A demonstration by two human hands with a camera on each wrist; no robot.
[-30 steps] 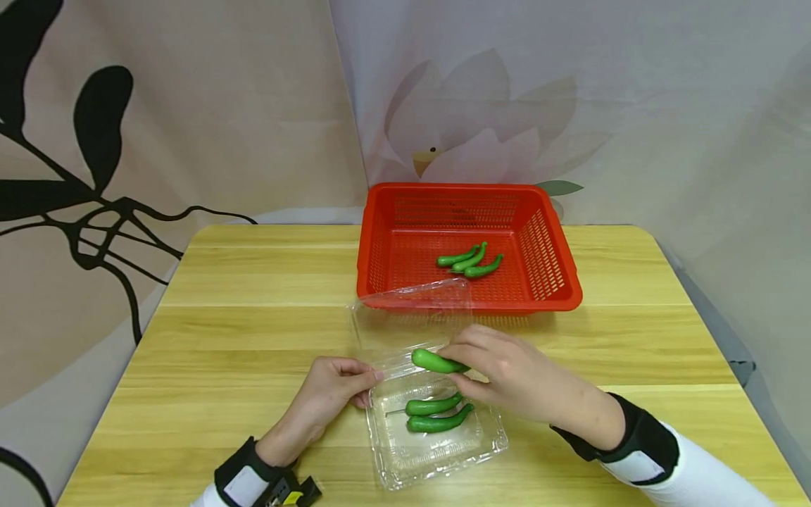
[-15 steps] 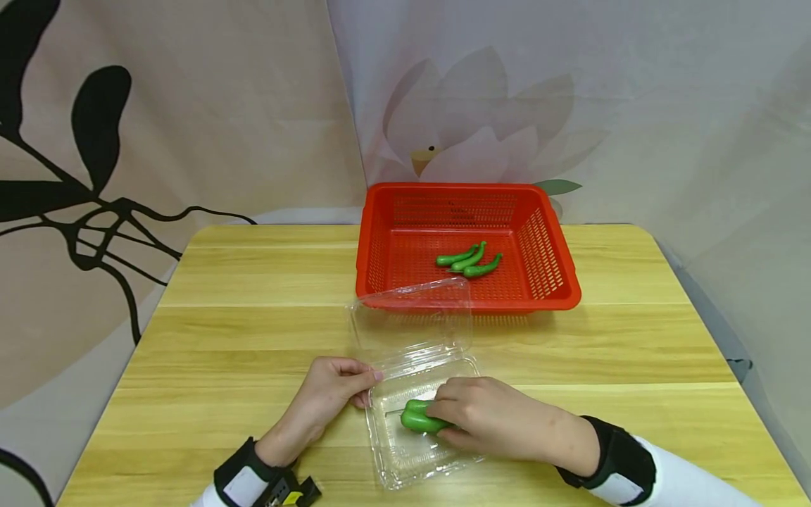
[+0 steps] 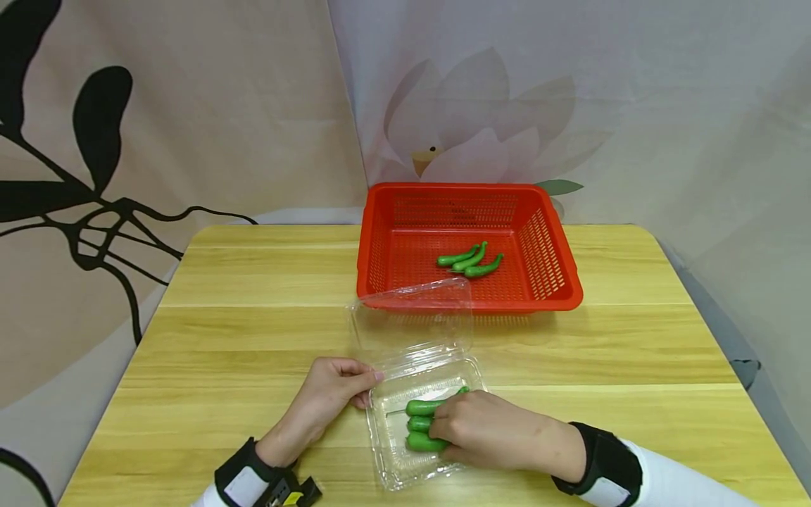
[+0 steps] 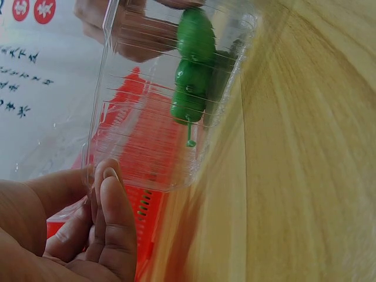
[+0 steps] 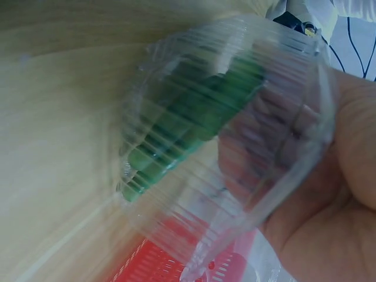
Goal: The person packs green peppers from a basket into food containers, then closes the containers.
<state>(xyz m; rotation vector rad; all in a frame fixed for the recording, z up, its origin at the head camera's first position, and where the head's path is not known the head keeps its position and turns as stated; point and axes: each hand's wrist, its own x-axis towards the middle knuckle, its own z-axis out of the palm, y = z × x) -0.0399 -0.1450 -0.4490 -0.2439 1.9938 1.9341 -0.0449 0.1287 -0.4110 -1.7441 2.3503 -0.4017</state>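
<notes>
A clear plastic clamshell box [image 3: 394, 470] lies on the table with its lid [image 3: 412, 331] folded back. At its left rim, near the hinge, my left hand [image 3: 332, 394] pinches the edge between thumb and fingers. My right hand [image 3: 488, 429] reaches into the tray and grips the nearest green chili pepper [image 3: 423, 442], its stem end hidden by the fingers. Beside it lie a middle pepper [image 3: 418, 424], partly covered by the hand, and a far pepper [image 3: 421, 408]. Through the box wall, the left wrist view shows the peppers [image 4: 194, 64] lined up.
Behind the box stands a red plastic basket [image 3: 469, 304] holding 3 more green peppers [image 3: 470, 262]. The lid's far edge overlaps the basket's front rim in the head view. A wooden table [image 3: 253, 317] carries everything, with a printed cloth behind.
My right hand has lowered a pepper from above the box into the tray, at the near side of the two others. My left hand keeps its hold on the rim.
</notes>
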